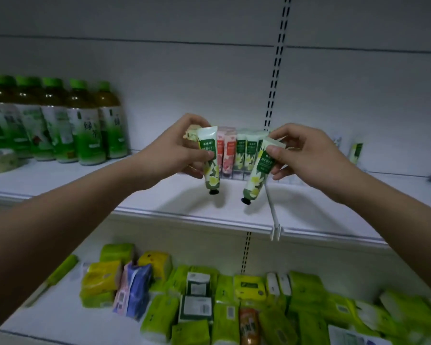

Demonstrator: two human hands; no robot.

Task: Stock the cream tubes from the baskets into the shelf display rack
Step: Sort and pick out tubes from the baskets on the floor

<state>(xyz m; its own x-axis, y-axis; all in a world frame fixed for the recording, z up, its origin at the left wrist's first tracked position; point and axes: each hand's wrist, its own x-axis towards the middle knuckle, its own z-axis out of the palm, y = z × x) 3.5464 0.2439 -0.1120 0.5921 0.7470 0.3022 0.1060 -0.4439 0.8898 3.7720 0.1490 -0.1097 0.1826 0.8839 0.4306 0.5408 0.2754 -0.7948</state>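
My left hand (178, 148) grips a green-and-white cream tube (210, 168) near its crimped top, black cap hanging down. My right hand (306, 155) pinches a second green cream tube (258, 170), tilted with its cap down and to the left. Both tubes hang above the white shelf (184, 207), in front of the display rack (237, 155). In that rack stand pink tubes (228, 155) and green tubes (245, 153) upright in a row. No basket is in view.
Green-capped tea bottles (60, 125) line the shelf at left. A white divider rail (273, 212) runs to the shelf's front edge. One green tube (356, 151) stands at the far right. Tissue packs (234, 307) crowd the lower shelf.
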